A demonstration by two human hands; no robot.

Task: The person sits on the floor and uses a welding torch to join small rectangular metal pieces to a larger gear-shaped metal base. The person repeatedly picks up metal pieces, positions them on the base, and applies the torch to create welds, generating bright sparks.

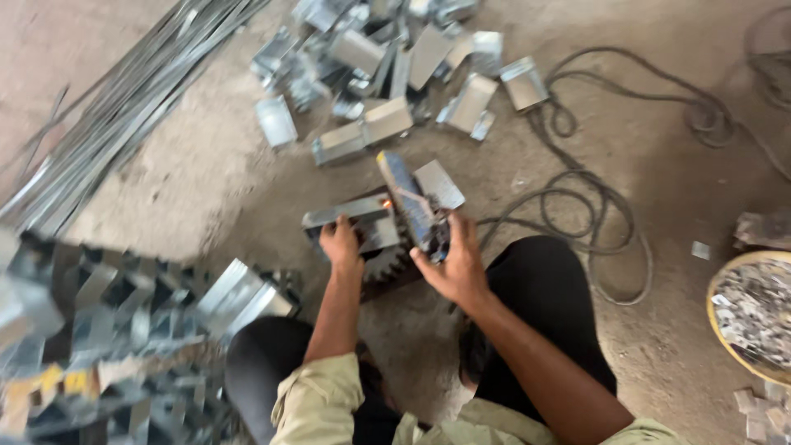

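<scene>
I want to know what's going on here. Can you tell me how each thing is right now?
Left hand: pressing on a metal piece.
Right hand: gripping a tilted tool.
Spark: glowing.
Metal pile: scattered.
Strips: lying bundled.
Cable: loosely coiled.
Basket: holding scraps.

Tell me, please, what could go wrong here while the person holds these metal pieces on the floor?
1. The left hand presses a bent grey sheet-metal piece right beside an orange spark; bare fingers could get burned.
2. The right hand grips another metal piece; its raw edges might cut.
3. The black cable looping near the knee could snag.
</scene>
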